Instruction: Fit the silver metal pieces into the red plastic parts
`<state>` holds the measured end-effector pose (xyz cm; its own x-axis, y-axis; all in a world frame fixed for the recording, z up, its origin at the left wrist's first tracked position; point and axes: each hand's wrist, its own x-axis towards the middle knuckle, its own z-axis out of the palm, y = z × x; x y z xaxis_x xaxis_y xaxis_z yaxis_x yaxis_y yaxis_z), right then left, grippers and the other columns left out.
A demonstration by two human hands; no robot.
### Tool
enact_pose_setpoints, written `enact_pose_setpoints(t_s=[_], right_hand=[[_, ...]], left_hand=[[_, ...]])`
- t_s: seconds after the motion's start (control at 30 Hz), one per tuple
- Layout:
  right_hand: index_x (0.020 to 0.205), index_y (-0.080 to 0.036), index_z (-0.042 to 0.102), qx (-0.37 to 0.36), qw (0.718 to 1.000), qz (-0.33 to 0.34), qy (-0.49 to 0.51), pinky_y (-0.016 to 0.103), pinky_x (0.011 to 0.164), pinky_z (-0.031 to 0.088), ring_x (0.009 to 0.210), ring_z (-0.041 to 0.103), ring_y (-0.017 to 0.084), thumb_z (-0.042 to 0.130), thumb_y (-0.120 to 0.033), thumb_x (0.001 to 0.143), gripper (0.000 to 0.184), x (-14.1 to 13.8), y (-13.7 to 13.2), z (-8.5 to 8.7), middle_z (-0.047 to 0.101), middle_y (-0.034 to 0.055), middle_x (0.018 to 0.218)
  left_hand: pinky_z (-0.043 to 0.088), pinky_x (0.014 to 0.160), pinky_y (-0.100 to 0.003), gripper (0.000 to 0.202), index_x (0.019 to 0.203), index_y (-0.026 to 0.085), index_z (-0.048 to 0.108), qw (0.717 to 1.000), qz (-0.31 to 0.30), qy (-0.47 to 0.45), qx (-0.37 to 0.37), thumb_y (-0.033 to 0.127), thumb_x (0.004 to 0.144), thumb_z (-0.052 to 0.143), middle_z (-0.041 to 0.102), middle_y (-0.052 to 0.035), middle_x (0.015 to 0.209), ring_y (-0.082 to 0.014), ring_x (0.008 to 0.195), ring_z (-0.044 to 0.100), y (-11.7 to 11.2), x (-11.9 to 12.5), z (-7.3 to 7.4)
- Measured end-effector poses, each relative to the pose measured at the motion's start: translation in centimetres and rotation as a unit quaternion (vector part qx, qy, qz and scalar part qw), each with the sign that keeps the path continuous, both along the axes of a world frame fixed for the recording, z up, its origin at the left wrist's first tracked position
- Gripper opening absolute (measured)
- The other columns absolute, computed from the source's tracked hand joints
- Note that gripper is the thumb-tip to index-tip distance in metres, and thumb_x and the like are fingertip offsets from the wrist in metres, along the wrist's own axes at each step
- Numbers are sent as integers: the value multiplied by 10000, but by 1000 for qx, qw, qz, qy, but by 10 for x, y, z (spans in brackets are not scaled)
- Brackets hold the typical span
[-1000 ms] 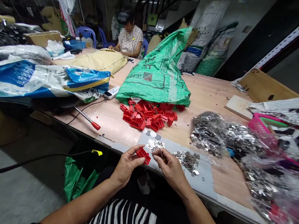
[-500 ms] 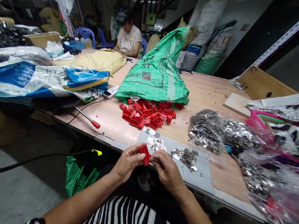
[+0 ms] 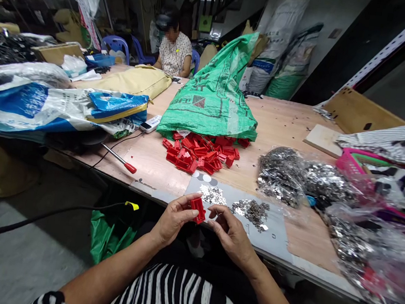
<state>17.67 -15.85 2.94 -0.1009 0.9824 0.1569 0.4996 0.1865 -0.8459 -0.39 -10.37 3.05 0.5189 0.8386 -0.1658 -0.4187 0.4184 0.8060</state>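
The left hand [image 3: 175, 218] is clamped on a red, box-shaped plastic part [image 3: 198, 210] at the edge of a pale wooden table [image 3: 286, 120]. The right hand [image 3: 230, 231] curls near it, thumb and forefinger apart (flat silvery metal pieces [image 3: 212, 195] lie beyond).

We hold a red part [image 3: 197, 211] of slightly glossy plastic, matching the heaped red pieces [image 3: 198, 155]. The flat chips [image 3: 214, 195] look like bright, mirror-smooth metal, the small bits [image 3: 253, 212] beside them like duller metal. We see crinkled woven plastic with a soft sheen in the green sack [image 3: 209, 106] and shiny clear film over the bags [image 3: 282, 173]. The surface [image 3: 284, 120] looks like smooth wood-toned laminate; our striped top [image 3: 173, 297] is matt cloth.
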Motion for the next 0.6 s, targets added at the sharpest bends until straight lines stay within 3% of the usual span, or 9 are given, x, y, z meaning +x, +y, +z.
enact_pose_setpoints(t_s=[0.17,0.33,0.47,0.6], right_hand=[[1150,-226,554,23,997,-19,-68,362,867,448,965,545,205,394,-260,962,250,7,3,-6,574,81,1029],[1126,-221,599,14,991,-27,-132,352,795,469,872,580,201,462,-222,923,245,7,8,-14,620,71,955],[1023,-218,624,7,987,-31,-158,330,768,472,836,602,189,492,-200,900,182,5,12,-16,655,51,942],[985,-213,658,3,986,-11,-167,317,777,480,849,615,181,496,-181,895,188,5,14,-14,663,49,931]], left_hand=[[481,792,-287,421,1082,209,583,989,0,74,127,166,688,725,644,-31,986,-163,866,622,7,0,-15],[466,875,-326,367,1062,216,606,921,19,233,310,150,710,687,660,-42,1007,-188,913,622,21,0,-28],[445,942,-367,418,1093,249,646,884,0,278,376,145,691,702,687,-44,1066,-224,1014,616,30,2,-33],[469,919,-358,444,1133,254,644,863,-15,285,416,114,712,661,701,-48,1062,-217,993,634,34,4,-35]])
